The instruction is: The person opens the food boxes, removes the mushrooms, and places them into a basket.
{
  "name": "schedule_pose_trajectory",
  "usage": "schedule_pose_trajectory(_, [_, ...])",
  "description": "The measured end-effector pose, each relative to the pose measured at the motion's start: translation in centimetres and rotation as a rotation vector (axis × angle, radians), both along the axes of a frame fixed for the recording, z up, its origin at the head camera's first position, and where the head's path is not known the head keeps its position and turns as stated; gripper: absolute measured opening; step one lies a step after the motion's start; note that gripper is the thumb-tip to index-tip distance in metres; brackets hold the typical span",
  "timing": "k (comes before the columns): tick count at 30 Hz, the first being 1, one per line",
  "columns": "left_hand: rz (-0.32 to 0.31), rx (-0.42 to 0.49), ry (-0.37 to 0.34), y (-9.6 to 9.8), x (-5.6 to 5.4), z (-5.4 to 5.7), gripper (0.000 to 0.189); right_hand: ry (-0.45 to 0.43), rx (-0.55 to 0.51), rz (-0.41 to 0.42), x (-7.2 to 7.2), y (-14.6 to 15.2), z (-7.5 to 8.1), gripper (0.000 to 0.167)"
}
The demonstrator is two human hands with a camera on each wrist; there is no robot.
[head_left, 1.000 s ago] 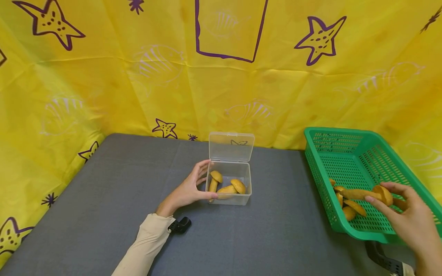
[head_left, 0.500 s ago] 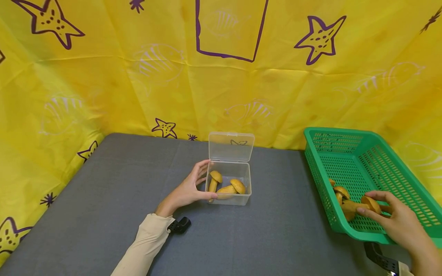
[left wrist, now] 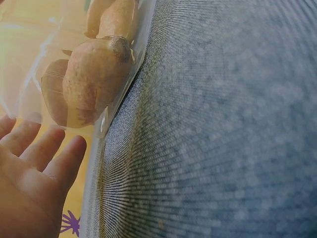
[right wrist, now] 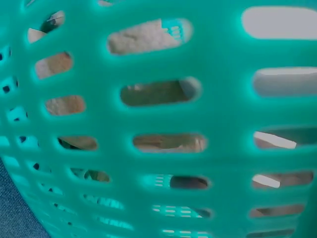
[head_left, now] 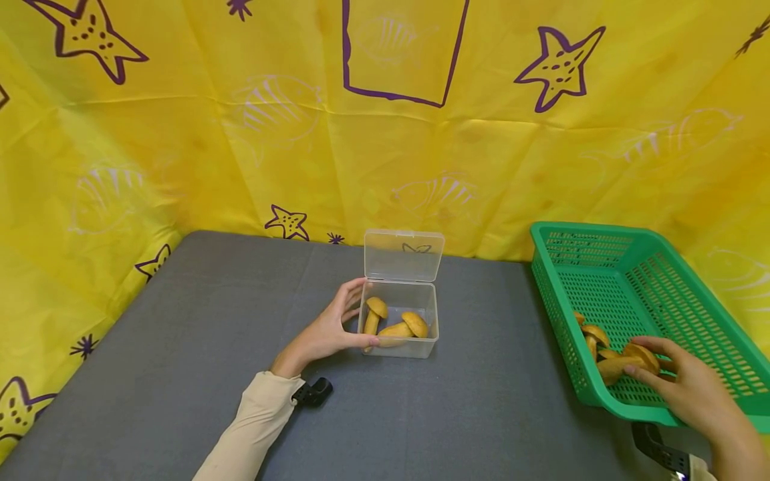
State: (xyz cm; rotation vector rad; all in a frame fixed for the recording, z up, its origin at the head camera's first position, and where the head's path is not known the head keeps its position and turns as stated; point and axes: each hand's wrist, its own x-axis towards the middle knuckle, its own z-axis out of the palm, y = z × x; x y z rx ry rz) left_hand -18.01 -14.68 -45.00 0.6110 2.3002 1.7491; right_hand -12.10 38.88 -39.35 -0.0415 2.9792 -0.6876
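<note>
A clear plastic box (head_left: 430, 347) stands mid-table, its hinged lid (head_left: 403, 256) raised. Two tan mushrooms (head_left: 414, 325) lie inside it. My left hand (head_left: 327, 329) holds the box at its left side, thumb at the front wall and fingers along the side. In the left wrist view, those fingers (left wrist: 67, 158) reach to the clear wall below a mushroom (left wrist: 94, 79). Inside the green basket, my right hand (head_left: 692, 384) pinches a mushroom (head_left: 619, 367) by its cap between thumb and fingers. Basket slots mostly hide that hand's work in the right wrist view.
The green slotted basket (head_left: 556, 321) stands at the table's right, with more mushrooms (head_left: 595, 334) along its left wall. Grey cloth covers the table (head_left: 469, 414). Behind rises a yellow curtain (head_left: 373, 153) with starfish and fish drawings.
My right hand has moved down and left with the mushroom, bringing it low among the others in the basket. The left hand and the box have stayed put.
</note>
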Motion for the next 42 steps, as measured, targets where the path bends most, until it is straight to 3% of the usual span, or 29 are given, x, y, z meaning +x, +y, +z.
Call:
schedule_pose_trajectory(7, [-0.002, -0.001, 0.0, -0.1, 0.0, 0.0, 0.103, -0.051, 0.01, 0.024, -0.1, -0.3, 0.5, 0.061])
schedule_pose_trajectory(16, [-0.005, 0.003, 0.001, 0.0, -0.1, 0.0, 0.103, 0.02, -0.033, 0.028, 0.2, 0.2, -0.2, 0.063])
schedule_pose_trajectory(32, [-0.01, 0.002, 0.016, 0.0, -0.1, 0.1, 0.102, 0.011, -0.001, 0.032, 1.1, -1.4, 2.0, 0.071])
schedule_pose_trajectory(42, [-0.013, 0.006, 0.017, 0.0, -0.2, -0.1, 0.102, 0.11, 0.001, 0.043, 2.0, -2.7, 3.0, 0.066])
